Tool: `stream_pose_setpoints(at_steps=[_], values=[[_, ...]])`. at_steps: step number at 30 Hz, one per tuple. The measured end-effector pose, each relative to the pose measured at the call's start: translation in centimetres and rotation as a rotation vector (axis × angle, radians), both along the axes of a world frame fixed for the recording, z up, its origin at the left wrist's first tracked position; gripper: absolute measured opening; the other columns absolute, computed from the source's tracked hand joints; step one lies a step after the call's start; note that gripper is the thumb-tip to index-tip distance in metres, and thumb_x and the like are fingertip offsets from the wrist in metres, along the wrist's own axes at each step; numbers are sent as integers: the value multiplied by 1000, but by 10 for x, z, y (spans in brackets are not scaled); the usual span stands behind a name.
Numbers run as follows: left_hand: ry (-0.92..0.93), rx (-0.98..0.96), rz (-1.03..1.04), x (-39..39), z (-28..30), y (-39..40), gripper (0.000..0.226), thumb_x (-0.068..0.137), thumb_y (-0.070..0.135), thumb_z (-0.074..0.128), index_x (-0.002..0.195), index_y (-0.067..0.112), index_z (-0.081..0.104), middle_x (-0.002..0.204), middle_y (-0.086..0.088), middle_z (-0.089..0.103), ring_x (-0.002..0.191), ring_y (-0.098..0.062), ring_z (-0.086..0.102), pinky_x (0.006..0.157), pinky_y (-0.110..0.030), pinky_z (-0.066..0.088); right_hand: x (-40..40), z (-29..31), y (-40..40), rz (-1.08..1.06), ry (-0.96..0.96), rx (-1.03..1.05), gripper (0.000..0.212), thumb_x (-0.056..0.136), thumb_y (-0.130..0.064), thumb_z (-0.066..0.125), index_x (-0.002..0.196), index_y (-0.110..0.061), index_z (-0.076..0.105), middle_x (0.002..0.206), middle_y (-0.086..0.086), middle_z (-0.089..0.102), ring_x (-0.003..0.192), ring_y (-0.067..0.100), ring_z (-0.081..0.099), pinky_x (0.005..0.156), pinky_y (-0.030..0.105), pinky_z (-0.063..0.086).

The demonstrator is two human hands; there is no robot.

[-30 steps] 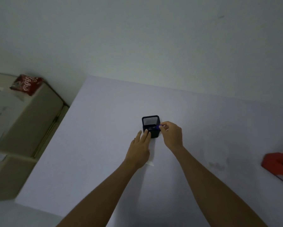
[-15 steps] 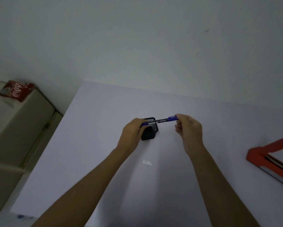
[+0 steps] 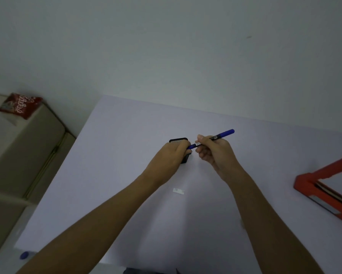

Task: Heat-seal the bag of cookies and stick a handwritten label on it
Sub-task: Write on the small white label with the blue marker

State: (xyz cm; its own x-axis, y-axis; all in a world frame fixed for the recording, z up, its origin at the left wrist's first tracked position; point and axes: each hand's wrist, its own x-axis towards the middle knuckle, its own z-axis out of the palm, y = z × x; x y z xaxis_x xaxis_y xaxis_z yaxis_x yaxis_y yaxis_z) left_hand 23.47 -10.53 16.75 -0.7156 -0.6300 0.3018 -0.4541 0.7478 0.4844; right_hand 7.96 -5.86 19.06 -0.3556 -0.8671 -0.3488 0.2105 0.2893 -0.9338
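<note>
A blue pen (image 3: 222,135) is held level above the white table (image 3: 110,175). My right hand (image 3: 215,153) grips its barrel. My left hand (image 3: 172,157) is closed around the pen's left end, the cap (image 3: 190,146), right in front of a black mesh pen holder (image 3: 178,141) that it partly hides. A small white label (image 3: 178,191) lies flat on the table, nearer to me, between my forearms. The orange heat sealer (image 3: 312,180) sits at the right edge. No bag of cookies shows on the table.
A red snack packet (image 3: 19,105) lies on beige boxes (image 3: 21,147) left of the table. A small blue object (image 3: 24,255) rests on the floor at lower left. A plain wall stands behind the table.
My right hand lifted the pen out of the holder and drew it rightward. My left hand left the label, which now lies uncovered, and closed on the pen's left end.
</note>
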Motion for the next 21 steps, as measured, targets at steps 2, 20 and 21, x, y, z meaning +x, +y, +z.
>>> stream_pose_setpoints(at_steps=[2,20,21], values=[[-27,-85,-16,1,-7,-4,12,90,2,56,100,-2,60,70,-9,58,58,-14,44,52,-25,34,-1,0,2,-3,25,-3,19,91,-19,64,81,-4,69,62,5,68,53,12,61,56,21,53],[110,881,407,69,-84,-29,17,94,24,57,99,8,61,92,-1,63,74,-15,62,67,-22,46,-50,-34,33,-274,-282,-16,17,94,-21,59,96,-7,69,68,7,69,57,12,61,51,21,52],[83,882,442,65,-98,-31,17,92,23,60,97,7,62,89,-2,63,73,-16,60,63,-21,44,-41,-41,35,-283,-293,-7,18,94,-22,59,102,-9,69,74,9,72,59,15,63,53,23,54]])
